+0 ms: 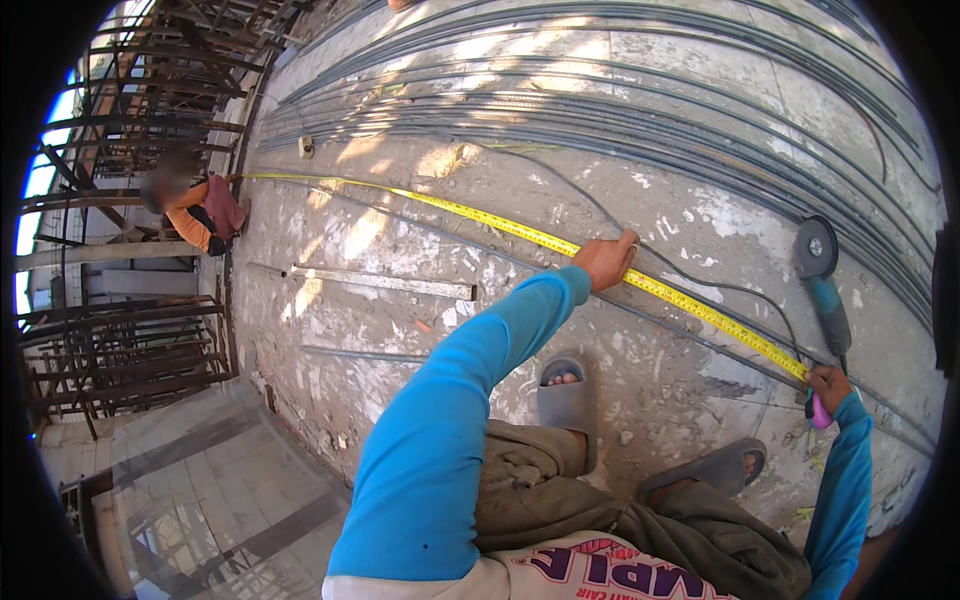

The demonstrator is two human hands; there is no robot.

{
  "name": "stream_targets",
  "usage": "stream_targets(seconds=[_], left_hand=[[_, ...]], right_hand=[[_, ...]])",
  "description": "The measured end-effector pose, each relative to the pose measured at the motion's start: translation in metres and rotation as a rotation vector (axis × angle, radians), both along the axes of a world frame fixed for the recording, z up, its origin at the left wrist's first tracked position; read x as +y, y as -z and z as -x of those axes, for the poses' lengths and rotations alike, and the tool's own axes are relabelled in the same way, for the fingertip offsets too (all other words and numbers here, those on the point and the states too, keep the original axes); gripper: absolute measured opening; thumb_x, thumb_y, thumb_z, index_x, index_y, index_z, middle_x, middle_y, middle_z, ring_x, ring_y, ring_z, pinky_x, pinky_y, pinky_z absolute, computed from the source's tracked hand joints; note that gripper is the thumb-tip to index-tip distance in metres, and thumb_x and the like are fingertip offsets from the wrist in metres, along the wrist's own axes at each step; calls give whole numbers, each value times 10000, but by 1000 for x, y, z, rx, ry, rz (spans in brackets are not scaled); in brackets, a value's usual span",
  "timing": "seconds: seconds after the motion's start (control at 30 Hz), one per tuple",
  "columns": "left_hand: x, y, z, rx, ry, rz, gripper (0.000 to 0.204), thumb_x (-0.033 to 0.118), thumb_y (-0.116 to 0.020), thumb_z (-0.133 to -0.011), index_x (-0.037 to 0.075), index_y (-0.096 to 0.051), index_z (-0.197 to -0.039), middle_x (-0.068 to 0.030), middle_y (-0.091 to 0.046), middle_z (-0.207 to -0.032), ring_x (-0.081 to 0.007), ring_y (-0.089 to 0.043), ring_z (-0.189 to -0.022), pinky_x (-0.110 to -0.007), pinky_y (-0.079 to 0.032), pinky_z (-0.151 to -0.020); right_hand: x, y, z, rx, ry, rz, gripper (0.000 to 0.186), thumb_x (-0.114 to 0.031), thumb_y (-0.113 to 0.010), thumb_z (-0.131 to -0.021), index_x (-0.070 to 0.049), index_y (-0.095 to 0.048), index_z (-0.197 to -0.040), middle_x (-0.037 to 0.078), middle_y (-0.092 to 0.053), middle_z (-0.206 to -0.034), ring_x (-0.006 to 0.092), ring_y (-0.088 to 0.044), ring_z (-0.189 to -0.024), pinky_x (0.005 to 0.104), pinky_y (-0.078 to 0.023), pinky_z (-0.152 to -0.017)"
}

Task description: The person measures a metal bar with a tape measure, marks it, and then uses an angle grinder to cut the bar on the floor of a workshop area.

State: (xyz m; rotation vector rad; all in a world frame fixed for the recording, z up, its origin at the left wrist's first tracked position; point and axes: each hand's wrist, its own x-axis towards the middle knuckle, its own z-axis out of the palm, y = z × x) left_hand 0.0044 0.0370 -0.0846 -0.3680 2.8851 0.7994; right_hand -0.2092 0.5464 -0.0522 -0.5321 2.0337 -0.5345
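A yellow tape measure (478,216) is stretched across the concrete floor from the far left to the near right. My left hand (605,262) is closed on its blade partway along, with the arm reaching forward. My right hand (828,385) is closed on the near end of the tape. A pink, rounded piece (821,413) shows under that hand, perhaps the tape's case; the fingers hide part of it. A long thin steel rebar (520,263) lies close alongside the tape. Just beyond my right hand lies an angle grinder (826,290) with a dark disc.
Many long rebars (640,130) lie in bundles across the far floor. A dark cable (590,200) crosses beneath the tape. A squared metal bar (400,284) lies left of me. Another person (205,212) crouches at the tape's far end, near wooden scaffolding (130,200).
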Motion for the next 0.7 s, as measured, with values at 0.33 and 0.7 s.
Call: stream_targets(seconds=[0.33, 0.7], left_hand=[[-5, -10, 19, -95, 10, -10, 203, 259, -430, -948, 109, -425, -1084, -229, -643, -767, -449, -607, -704, -562, -457, -669], [6, -1, 18, -54, -21, -41, 212, 268, -454, -940, 122, -469, -1094, -222, -632, -739, -438, -612, -693, -543, -474, -653]], right_hand=[[4, 7, 5, -46, 50, 62, 336, -295, -595, -868, 7, -638, -730, 30, -516, -558, 109, -463, -547, 324, -384, -524], [6, 0, 6, -61, 87, -10, 325, -292, -588, -877, -2, -661, -749, 25, -527, -568, 108, -455, -545, 317, -384, -518]])
